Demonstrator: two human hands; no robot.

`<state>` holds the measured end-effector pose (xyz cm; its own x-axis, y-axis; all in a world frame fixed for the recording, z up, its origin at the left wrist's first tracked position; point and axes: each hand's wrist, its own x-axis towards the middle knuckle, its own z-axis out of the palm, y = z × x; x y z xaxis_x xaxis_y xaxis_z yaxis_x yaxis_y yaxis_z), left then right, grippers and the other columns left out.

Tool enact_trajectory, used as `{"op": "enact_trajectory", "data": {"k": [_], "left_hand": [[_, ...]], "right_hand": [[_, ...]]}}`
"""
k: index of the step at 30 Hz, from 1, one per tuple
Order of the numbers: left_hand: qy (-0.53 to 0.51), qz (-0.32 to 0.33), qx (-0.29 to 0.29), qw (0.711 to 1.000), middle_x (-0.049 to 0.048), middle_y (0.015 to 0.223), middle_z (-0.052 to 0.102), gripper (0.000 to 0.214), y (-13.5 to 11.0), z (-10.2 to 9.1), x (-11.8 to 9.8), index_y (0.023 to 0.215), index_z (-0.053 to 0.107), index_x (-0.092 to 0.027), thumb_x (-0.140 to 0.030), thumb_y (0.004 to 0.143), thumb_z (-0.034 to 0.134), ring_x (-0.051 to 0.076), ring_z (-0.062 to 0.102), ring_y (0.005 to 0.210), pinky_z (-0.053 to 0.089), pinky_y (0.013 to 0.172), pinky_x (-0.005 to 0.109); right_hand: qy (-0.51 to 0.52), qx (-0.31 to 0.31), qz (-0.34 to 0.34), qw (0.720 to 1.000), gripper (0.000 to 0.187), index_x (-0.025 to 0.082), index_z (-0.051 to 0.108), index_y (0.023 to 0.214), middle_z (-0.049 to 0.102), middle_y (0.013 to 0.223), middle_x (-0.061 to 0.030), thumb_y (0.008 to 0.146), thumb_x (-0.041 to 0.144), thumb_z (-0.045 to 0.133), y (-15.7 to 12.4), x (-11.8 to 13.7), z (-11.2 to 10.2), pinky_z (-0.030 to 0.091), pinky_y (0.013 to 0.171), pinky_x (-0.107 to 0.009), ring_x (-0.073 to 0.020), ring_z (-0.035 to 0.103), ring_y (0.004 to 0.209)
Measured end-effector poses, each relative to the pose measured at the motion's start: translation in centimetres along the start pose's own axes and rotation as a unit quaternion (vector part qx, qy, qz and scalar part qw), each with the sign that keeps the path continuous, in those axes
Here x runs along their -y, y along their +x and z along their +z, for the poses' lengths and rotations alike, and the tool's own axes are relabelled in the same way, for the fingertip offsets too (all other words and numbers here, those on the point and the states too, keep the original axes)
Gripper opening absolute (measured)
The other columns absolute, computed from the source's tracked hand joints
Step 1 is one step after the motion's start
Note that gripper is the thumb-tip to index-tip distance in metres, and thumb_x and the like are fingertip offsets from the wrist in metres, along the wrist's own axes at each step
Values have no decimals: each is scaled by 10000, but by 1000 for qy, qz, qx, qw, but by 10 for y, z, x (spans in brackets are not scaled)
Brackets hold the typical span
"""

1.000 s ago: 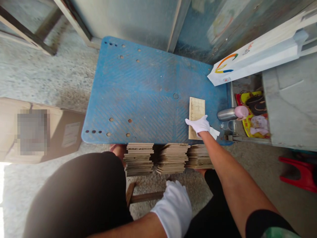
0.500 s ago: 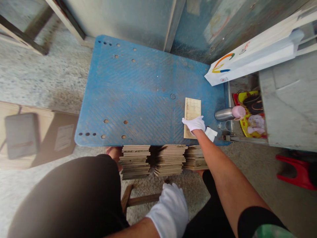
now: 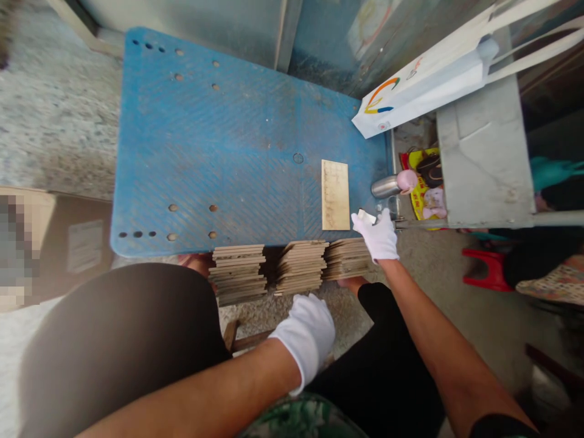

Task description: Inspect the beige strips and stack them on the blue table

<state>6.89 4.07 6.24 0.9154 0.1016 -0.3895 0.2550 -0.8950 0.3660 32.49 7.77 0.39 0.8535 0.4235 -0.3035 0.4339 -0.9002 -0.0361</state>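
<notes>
My right hand [image 3: 378,236], in a white glove, is at the right front edge of the blue table [image 3: 237,158]. Its thumb and fingers close around a small white piece [image 3: 367,216], perhaps cloth or paper. Just left of it, a cream rectangular tile [image 3: 335,196] with dark smudges lies flat, untouched. Also gloved in white, my left hand [image 3: 309,331] hovers below the table over my lap, back turned to me. Its fingers are curled, and whatever they may hold is hidden. Beyond it stand three stacks of similar thin tiles, the middle stack [image 3: 301,267] nearest this hand.
A steel flask [image 3: 385,185] with a pink cup stands on the table's right side. Behind it leans a white paper bag [image 3: 420,91]. A grey cabinet [image 3: 488,158] borders the right. A cardboard box [image 3: 82,243] sits at left, a red stool [image 3: 486,269] at right.
My right hand has let go of the tile and moved right onto the small white piece. My left hand stays low with curled fingers. The whole view has shifted.
</notes>
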Motion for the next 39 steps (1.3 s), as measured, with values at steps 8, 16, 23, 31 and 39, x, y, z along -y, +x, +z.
{"op": "enact_trajectory", "data": {"k": [8,16,23,31,39], "left_hand": [[14,33,85,996,307,1048,641,415,-14,-27,4,1247,538,40,17,871,364,333,679,865,524,623,382],[-11,22,100,995,257,928,654,348,-14,-14,1,1107,603,25,-12,878,344,323,669,831,489,623,377],[-52,8,94,994,216,848,650,275,-10,-21,8,997,632,-13,-13,851,399,302,673,798,479,602,345],[-48,6,98,994,201,803,637,214,-4,-7,9,911,634,-23,-6,813,445,305,670,755,481,587,351],[-39,24,95,994,214,822,644,261,0,-6,11,935,625,-20,14,821,392,321,677,763,489,570,356]], "right_hand": [[-20,58,49,997,1299,-16,22,1470,209,1496,-269,600,719,647,-89,-92,46,240,1120,-373,-332,237,1385],[-17,43,40,998,1397,3,-46,1464,162,1472,-301,523,743,675,-103,-101,89,261,1096,-413,-381,220,1371],[-5,17,35,999,1400,6,-74,1451,112,1483,-307,516,697,706,-92,-102,103,257,1098,-389,-385,165,1387],[16,-16,30,999,1329,40,-94,1459,155,1473,-277,577,624,710,-92,-103,113,293,1080,-389,-373,261,1353],[10,-14,48,999,1179,103,62,1478,299,1406,-223,604,585,689,-103,-95,91,381,1006,-429,-372,427,1229]]}}
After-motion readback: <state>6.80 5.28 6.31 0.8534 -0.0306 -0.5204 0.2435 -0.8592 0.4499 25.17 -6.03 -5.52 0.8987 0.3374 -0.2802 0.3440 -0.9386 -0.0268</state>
